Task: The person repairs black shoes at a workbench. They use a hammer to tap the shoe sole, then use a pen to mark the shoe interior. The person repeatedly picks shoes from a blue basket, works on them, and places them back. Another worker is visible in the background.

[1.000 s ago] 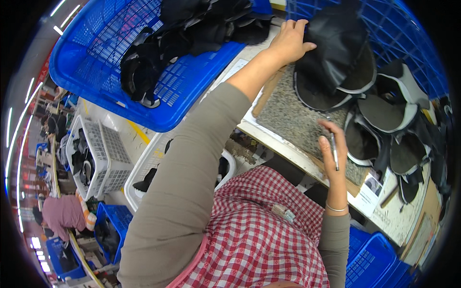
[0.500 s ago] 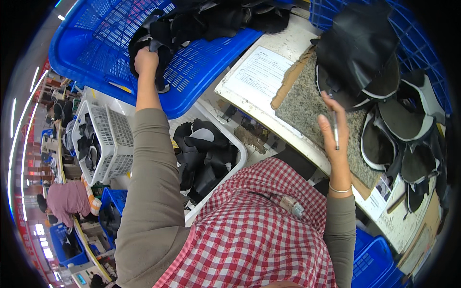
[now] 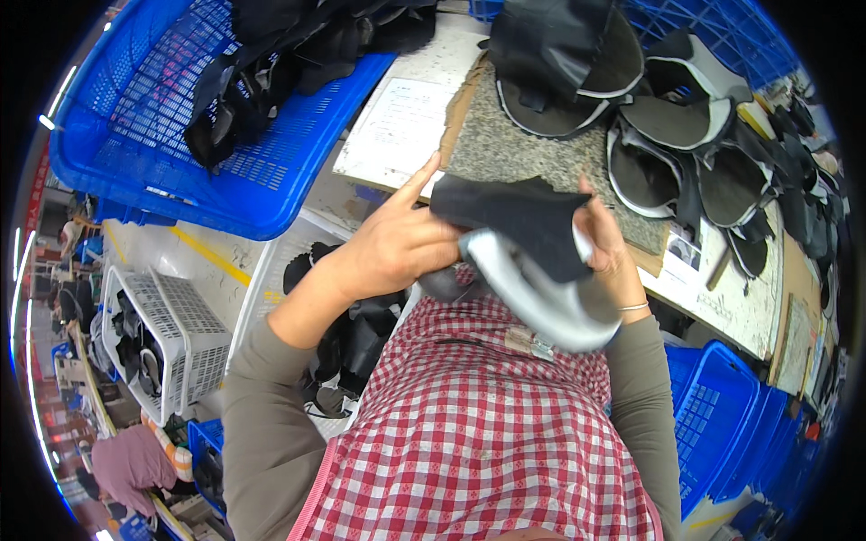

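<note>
In front of my apron I hold a black boot upper (image 3: 519, 216) with a pale grey-white lining; its lower curve is smeared by motion. My left hand (image 3: 397, 248) is closed on its left edge, index finger stretched out along it. My right hand (image 3: 613, 252) grips the right edge, partly hidden behind the piece. The pen seen in that hand earlier cannot be made out clearly. Beyond lies a speckled stone slab (image 3: 483, 149), with stacked black uppers (image 3: 555, 50) on its far part and more pale-edged uppers (image 3: 681, 122) to the right.
At the upper left, a blue basket (image 3: 171, 194) holds black pieces (image 3: 248, 95). A printed sheet (image 3: 392, 117) lies on the white bench (image 3: 442, 54). White baskets (image 3: 194, 329) stand at the left, blue crates (image 3: 722, 397) at the lower right. A person (image 3: 135, 464) works far left.
My left hand has come out of the blue basket to the middle with a black upper. My right hand has closed on its other side. The view has shifted right.
</note>
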